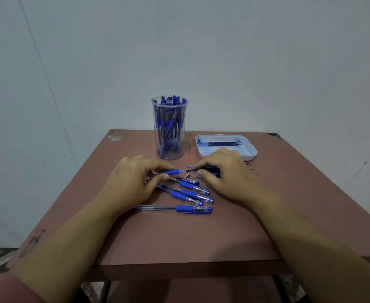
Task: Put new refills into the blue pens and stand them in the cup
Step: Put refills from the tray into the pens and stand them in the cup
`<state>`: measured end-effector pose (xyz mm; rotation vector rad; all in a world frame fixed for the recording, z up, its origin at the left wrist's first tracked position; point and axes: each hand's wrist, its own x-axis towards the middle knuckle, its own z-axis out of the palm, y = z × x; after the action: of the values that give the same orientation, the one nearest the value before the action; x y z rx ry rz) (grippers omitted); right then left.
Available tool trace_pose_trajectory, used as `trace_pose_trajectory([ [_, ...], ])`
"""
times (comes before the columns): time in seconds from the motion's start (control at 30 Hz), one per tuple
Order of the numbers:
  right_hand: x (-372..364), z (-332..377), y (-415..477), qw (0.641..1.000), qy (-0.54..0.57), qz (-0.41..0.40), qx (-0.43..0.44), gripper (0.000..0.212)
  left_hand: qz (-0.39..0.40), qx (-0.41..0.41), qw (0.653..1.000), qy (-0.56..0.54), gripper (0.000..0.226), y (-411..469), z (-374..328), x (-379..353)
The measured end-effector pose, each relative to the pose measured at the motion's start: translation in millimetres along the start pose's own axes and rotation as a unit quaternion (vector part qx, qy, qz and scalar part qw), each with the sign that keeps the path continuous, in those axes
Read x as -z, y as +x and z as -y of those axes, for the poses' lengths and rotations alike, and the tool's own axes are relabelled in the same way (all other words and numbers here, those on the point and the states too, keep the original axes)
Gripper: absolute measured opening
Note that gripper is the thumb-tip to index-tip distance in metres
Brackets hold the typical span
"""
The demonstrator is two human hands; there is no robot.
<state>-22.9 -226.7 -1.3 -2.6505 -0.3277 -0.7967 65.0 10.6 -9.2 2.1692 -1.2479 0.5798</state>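
My left hand grips a blue pen barrel by its rubber grip, held level above the table. My right hand pinches a dark refill whose end sits in the barrel's open front. Several capped blue pens lie on the table under my hands, one nearest to me. A tall clear cup behind them stands full of blue pens. A bundle of dark refills lies partly hidden under my right hand.
A white tray at the back right holds a few refills and small parts. A small metal tip piece lies between my hands. The brown table ends at a front edge close to me; a pale wall stands behind.
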Motion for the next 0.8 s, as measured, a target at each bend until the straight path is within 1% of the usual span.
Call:
trace_pose_trajectory([
  [0.1,-1,0,0,1.000,-0.001,0.006,0.013,0.022,0.004,0.004,1.000,0.001,0.026,1,-1,-1],
  [0.17,-2,-1,0,1.000,-0.006,0.004,0.016,0.020,0.003,0.010,1.000,-0.003,0.026,1,-1,-2],
  [0.27,3,-14,-4,0.999,-0.014,-0.020,-0.023,0.018,-0.003,0.018,1.000,-0.002,0.025,0,2,0],
  [0.33,8,-26,-7,0.997,-0.027,-0.021,-0.062,0.017,-0.009,0.017,1.000,0.000,0.025,-1,3,0],
  [0.43,12,-35,-4,0.992,-0.072,0.021,-0.101,0.019,-0.008,0.017,1.000,0.001,0.025,0,2,0],
  [0.57,11,-32,4,0.987,-0.100,0.068,-0.102,0.023,-0.010,0.018,1.000,-0.001,0.026,0,2,-1],
  [0.7,14,-29,1,0.992,-0.059,0.066,-0.093,0.023,-0.006,0.024,1.000,-0.005,0.026,-2,3,0],
  [0.8,25,-24,-8,0.989,-0.032,0.102,-0.106,0.038,-0.008,0.018,1.000,-0.009,0.026,-1,4,0],
])
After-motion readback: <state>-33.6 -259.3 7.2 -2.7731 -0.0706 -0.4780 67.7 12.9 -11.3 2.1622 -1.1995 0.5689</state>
